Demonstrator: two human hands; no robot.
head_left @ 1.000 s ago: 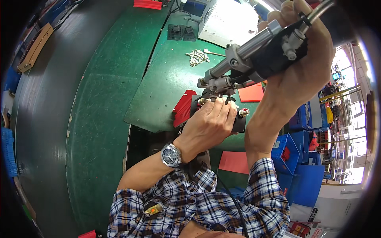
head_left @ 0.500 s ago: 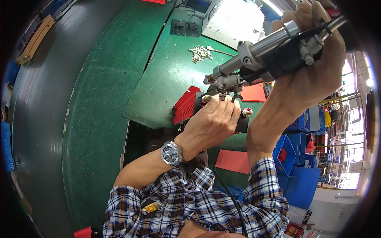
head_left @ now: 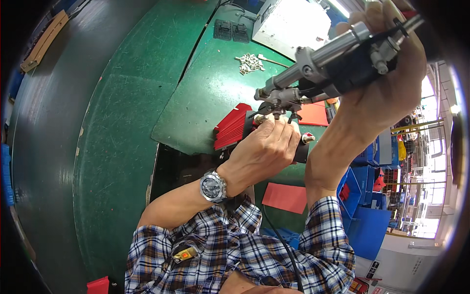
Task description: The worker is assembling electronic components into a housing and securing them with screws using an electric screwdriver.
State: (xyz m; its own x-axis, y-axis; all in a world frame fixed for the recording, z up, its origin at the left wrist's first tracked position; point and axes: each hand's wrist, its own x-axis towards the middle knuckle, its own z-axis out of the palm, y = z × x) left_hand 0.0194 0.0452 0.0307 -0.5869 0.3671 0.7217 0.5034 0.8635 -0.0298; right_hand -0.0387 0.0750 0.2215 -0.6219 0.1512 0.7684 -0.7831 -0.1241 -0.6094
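Right hand: right hand (head_left: 391, 81) raised high, forearm near upright, fingers wrapped tight around the dark grip of a metal power screwdriver (head_left: 333, 61); tool slants down toward the left hand.
Tool tip: nose of the screwdriver sits just above the left fingers, touching or nearly touching the workpiece; exact contact cannot be told.
Left hand: left hand (head_left: 264, 149) palm down, wrist bent, fingers curled narrow over a small black part (head_left: 299, 149); wristwatch (head_left: 213, 186) behind the fingers on the wrist.
Workpiece: black part under and just right of the left fingers, a red-capped stud showing at its right end.
Around: stack of red sheets (head_left: 232, 128) just left of the left fingers; red card (head_left: 313, 113) beyond them; pile of small pale screws (head_left: 249, 62) well beyond; grey metal box (head_left: 291, 24) farther still.
Bench: green bench (head_left: 196, 93), its near edge just short of the left fingers.
Open room: bare green mat left of the red sheets; blue bins (head_left: 364, 215) crowd the right side.
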